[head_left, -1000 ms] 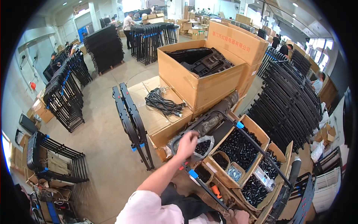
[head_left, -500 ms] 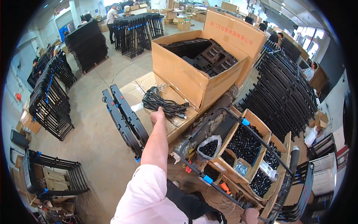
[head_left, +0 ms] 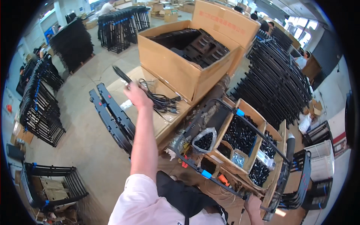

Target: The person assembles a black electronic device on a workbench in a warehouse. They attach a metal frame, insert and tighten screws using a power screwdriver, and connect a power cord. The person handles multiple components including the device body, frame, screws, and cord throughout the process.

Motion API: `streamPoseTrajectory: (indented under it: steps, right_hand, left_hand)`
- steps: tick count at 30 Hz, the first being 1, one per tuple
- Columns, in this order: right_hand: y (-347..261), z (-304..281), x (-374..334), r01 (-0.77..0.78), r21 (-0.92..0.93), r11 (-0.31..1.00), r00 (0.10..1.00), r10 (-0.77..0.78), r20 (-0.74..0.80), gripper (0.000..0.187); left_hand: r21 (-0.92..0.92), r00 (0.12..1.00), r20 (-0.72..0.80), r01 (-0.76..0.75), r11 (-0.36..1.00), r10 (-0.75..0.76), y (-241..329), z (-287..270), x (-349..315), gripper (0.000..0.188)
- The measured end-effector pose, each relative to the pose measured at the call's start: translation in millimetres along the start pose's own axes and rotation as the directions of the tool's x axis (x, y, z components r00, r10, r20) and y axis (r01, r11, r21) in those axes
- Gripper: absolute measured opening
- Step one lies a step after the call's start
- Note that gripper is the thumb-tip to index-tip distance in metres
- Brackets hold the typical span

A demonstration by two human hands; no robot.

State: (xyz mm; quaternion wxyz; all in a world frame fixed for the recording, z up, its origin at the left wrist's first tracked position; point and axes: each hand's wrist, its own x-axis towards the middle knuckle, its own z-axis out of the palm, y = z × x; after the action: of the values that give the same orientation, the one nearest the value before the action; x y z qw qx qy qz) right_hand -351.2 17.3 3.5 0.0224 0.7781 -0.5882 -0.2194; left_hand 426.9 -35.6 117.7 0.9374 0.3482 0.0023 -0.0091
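Well in front of the carton (head_left: 168,62), the right hand (head_left: 253,204) is sitting at the black frame's (head_left: 206,174) near end, its finger closure being impossible to tell. At the carton's front left, the left hand (head_left: 138,95) is grasping a raised cable bunch (head_left: 122,74) in curled fingers, with loose cables (head_left: 165,104) lying just before the carton; beyond it, black racks (head_left: 123,28) are standing.

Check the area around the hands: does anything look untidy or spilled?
The black cables look untidy: the left hand holds one bundle raised, while the rest lies in a loose tangle on the carton. Nothing looks clearly spilled.
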Motion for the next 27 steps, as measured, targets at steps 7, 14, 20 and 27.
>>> streamPoseTrajectory:
  steps: [7, 14, 20, 27]
  right_hand:
    - [-20.2, -50.3, -10.8, 0.122, 0.074, 0.990, 0.992, -0.123, 0.014, 0.031]
    - [-22.1, -44.3, -26.4, 0.032, 0.066, 0.997, 0.998, -0.035, 0.051, 0.030]
    - [-37.0, -60.4, -15.2, 0.130, 0.211, 0.969, 0.982, -0.097, -0.161, 0.033]
    - [-19.1, -20.4, -15.9, 0.124, 0.141, 0.982, 0.992, -0.120, -0.042, 0.019]
  left_hand:
    - [0.395, 0.926, 0.346, -0.290, 0.871, 0.151, 77.5, 69.9, 33.0, 0.027]
    - [0.258, 0.703, 0.569, -0.645, 0.719, 0.426, 143.6, 152.7, 52.9, 0.031]
    - [0.068, 0.558, 0.821, -0.304, 0.950, 0.120, 181.0, 115.8, -38.9, 0.030]
    - [0.532, 0.239, 0.834, -0.113, 0.839, -0.497, 107.0, 37.7, -220.1, 0.027]
